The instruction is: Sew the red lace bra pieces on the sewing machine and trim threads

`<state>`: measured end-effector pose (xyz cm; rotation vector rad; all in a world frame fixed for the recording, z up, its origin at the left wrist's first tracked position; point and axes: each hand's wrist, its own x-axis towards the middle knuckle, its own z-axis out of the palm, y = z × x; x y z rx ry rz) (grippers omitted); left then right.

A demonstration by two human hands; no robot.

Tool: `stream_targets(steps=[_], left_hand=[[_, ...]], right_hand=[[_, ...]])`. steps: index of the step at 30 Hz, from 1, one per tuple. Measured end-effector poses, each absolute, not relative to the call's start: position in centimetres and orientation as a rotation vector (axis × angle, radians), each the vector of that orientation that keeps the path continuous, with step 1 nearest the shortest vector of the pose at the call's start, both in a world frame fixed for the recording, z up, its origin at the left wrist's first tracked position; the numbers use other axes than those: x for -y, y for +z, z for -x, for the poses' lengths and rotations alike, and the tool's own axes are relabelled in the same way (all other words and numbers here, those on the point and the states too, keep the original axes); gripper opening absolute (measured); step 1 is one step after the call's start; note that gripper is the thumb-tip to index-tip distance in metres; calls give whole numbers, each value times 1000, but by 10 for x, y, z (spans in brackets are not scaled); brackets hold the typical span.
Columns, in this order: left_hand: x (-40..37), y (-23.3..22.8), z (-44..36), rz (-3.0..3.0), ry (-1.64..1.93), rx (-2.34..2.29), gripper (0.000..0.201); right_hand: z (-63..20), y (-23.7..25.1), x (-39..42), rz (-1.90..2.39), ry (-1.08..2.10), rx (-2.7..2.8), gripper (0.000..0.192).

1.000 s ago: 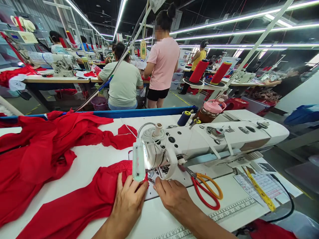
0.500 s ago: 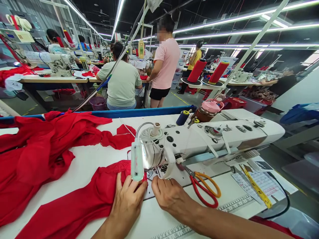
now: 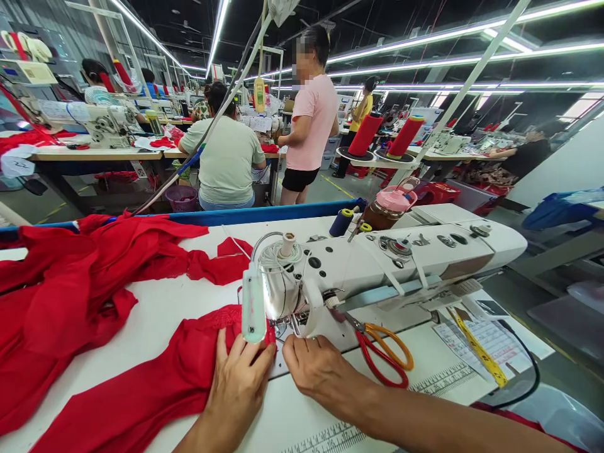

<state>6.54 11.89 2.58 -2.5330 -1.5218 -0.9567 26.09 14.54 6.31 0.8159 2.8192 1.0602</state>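
Under the head of the sewing machine (image 3: 377,264), near the front edge of the white sewing table (image 3: 155,314), both hands meet at the needle. The left hand (image 3: 238,384) lies flat, fingers spread, pressing the red garment piece (image 3: 155,384); it grips nothing. The right hand (image 3: 321,371) rests just right of the presser foot, fingertips bent onto the plate; whether they pinch the cloth edge I cannot tell. That red piece runs long from the needle toward the table's front left corner, so the left hand lies on it. Red-handled scissors (image 3: 384,355) lie just right of the right hand.
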Motion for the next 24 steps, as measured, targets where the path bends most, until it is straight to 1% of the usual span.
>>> stream_targets(steps=[4, 9, 15, 19, 24], left_hand=[[-119, 26, -65, 2526, -963, 1509, 26], [-119, 26, -65, 2546, -955, 1493, 26], [-120, 23, -64, 2522, -996, 1439, 28], [-120, 22, -63, 2539, -954, 1428, 29], [-120, 22, -63, 2554, -978, 1449, 28]], right_hand=[[-262, 64, -146, -842, 1075, -2818, 29], [-264, 67, -149, -808, 1050, -2823, 31], [-265, 65, -146, -890, 1026, -2759, 35], [-265, 62, -145, -887, 1020, -2768, 39], [-263, 56, -148, -883, 1028, -2807, 38]])
